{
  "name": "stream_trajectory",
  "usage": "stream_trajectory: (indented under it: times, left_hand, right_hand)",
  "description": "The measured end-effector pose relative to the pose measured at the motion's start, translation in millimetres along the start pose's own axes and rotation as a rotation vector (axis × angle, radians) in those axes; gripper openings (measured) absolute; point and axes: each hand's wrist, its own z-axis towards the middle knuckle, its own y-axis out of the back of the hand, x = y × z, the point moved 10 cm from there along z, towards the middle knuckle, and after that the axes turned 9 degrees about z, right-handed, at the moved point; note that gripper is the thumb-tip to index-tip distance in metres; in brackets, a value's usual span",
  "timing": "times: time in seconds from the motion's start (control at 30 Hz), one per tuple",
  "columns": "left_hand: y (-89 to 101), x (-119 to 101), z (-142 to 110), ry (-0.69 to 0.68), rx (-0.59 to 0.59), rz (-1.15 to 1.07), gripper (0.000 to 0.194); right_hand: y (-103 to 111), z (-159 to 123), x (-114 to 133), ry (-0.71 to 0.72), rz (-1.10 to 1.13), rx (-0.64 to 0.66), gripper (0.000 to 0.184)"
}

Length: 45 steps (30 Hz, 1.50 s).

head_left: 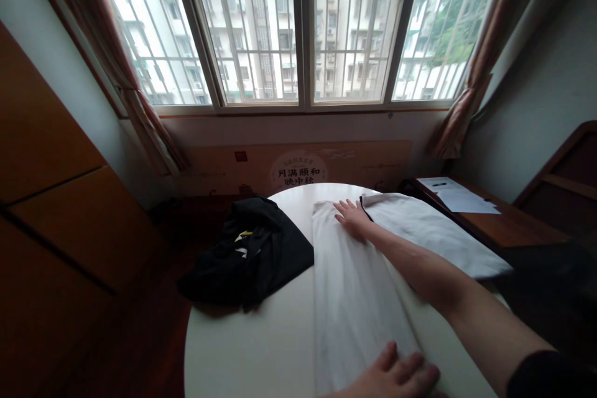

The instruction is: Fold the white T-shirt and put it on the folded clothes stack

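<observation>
A long strip of folded white cloth (354,298) runs down the round white table (247,342). At its far end my right hand (352,219) presses down, palm down with fingers spread. My left hand (396,374) rests on the near end at the bottom of the view, its fingers apart and partly cut off by the frame. Beside my right arm lies a second folded white cloth (429,230) with a dark edge, partly covered by that arm. A crumpled black garment (265,249) with a yellow and white patch lies to the left.
Beyond the table stands a long printed cardboard box (209,161) under the barred windows (261,43). To the right, a wooden side table (522,227) carries white papers (459,196) and a pen. A wooden cabinet (51,211) fills the left side.
</observation>
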Motion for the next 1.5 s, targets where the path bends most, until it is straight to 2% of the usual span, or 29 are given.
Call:
stream_trajectory:
  times: [0.07, 0.13, 0.2, 0.3, 0.37, 0.43, 0.5, 0.6, 0.67, 0.73, 0.8, 0.9, 0.97, 1.03, 1.17, 1.23, 1.37, 1.5]
  left_hand:
    - [42.2, 17, 0, -0.019, -0.083, -0.04, 0.03]
    - [79.8, 55, 0, 0.127, -0.07, -0.087, 0.037]
    - [114.2, 98, -6, 0.318, -0.042, -0.061, 0.029]
    - [142.5, 151, -37, 0.632, 0.133, 0.0, 0.025]
    - [148.8, 165, -71, 0.833, 0.272, -0.032, 0.022]
    - [155.3, 157, -105, 0.983, 0.32, -0.075, 0.021]
    - [158.7, 130, -131, 1.055, 0.301, -0.141, 0.023]
    - [157.7, 71, -150, 1.027, 0.23, -0.254, 0.023]
    - [156.1, 32, -157, 0.98, 0.191, -0.294, 0.02]
    - [154.7, 1, -160, 0.922, 0.171, -0.297, 0.022]
    - [153.8, -21, -162, 0.869, 0.172, -0.263, 0.036]
    - [152.4, -35, -162, 0.839, 0.199, -0.173, 0.046]
    - [153.2, -37, -160, 0.835, 0.197, -0.133, 0.042]
    - [156.9, -35, -157, 0.829, 0.156, -0.125, 0.035]
    - [171.4, -34, -151, 0.825, 0.01, -0.134, 0.029]
    - [178.3, -35, -151, 0.835, -0.045, -0.123, 0.03]
    - [177.9, -43, -154, 0.836, -0.042, -0.156, 0.034]
    - [168.3, -56, -164, 0.875, -0.018, -0.182, 0.035]
  right_hand:
    - [18, -29, 9, 0.092, 0.039, -0.076, 0.058]
    - [40, -73, 15, 0.215, 0.124, -0.193, 0.055]
    - [60, -130, 14, 0.316, 0.221, -0.284, 0.05]
    - [68, -223, 1, 0.336, 0.324, -0.273, 0.035]
    - [64, -286, -10, 0.305, 0.39, -0.245, 0.03]
    - [56, -348, -21, 0.255, 0.422, -0.257, 0.028]
    - [44, -405, -31, 0.214, 0.442, -0.272, 0.028]
    - [28, -473, -40, 0.165, 0.448, -0.324, 0.027]
    - [20, -501, -37, 0.168, 0.425, -0.33, 0.031]
    - [11, -514, -22, 0.222, 0.374, -0.265, 0.043]
    - [0, -517, -3, 0.29, 0.313, -0.136, 0.063]
    - [-15, -513, 16, 0.332, 0.261, 0.003, 0.087]
    - [-23, -508, 23, 0.332, 0.244, 0.017, 0.092]
    - [-29, -505, 29, 0.354, 0.231, -0.006, 0.087]
    - [-26, -505, 40, 0.411, 0.256, -0.153, 0.044]
    - [-19, -508, 41, 0.414, 0.281, -0.22, 0.032]
    - [-10, -512, 37, 0.388, 0.304, -0.277, 0.031]
    - [-22, -513, 35, 0.395, 0.285, -0.209, 0.032]
